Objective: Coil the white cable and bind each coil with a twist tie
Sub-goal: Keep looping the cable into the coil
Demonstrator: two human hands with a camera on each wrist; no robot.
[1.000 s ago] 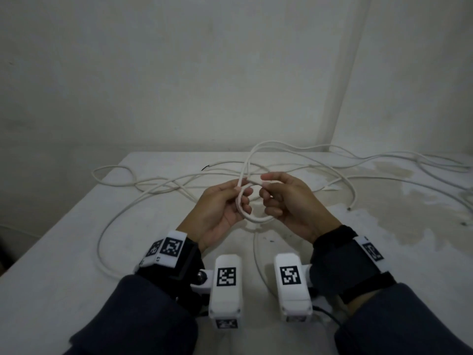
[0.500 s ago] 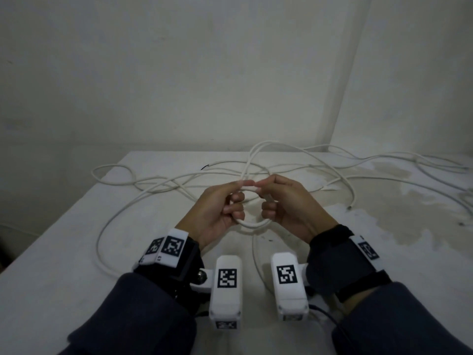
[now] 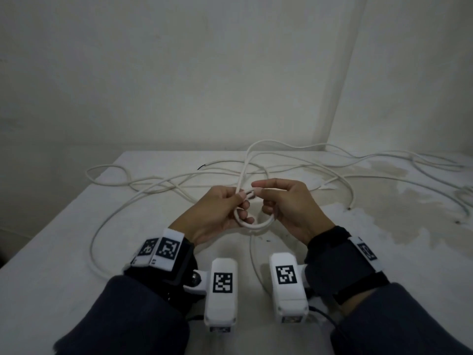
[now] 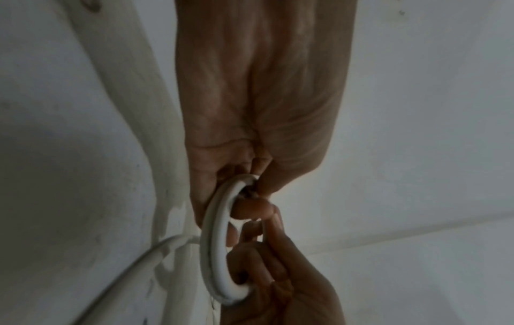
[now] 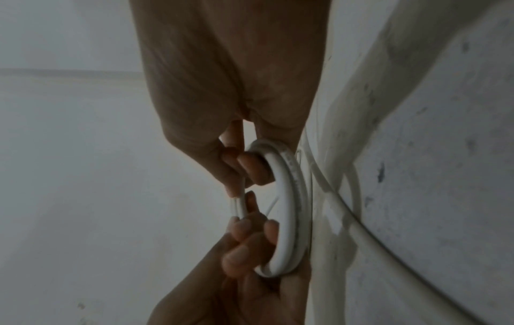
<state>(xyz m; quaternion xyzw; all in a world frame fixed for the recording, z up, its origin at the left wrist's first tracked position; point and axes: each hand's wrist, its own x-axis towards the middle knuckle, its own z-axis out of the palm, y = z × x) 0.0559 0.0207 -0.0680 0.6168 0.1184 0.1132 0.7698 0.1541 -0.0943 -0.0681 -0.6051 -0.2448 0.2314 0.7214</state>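
Note:
A small coil (image 3: 253, 224) of the white cable hangs between both hands above the table, two turns lying side by side in the left wrist view (image 4: 215, 246) and the right wrist view (image 5: 289, 211). My left hand (image 3: 225, 208) grips the coil's left side, fingers curled through it. My right hand (image 3: 279, 203) holds the right side and pinches the cable at the top beside the left thumb. The rest of the white cable (image 3: 158, 185) runs up from the pinch and sprawls loose over the table. No twist tie is visible.
The white table (image 3: 64, 252) has a left edge near the loose loops and a stained patch (image 3: 399, 213) on the right. More cable strands (image 3: 422, 162) trail off to the far right by the wall corner. A cable end (image 3: 349, 207) lies right of my hands.
My hands have closed together at the top of the coil, and the right fingers have brought another stretch of cable round to the left thumb. The coil has tightened slightly.

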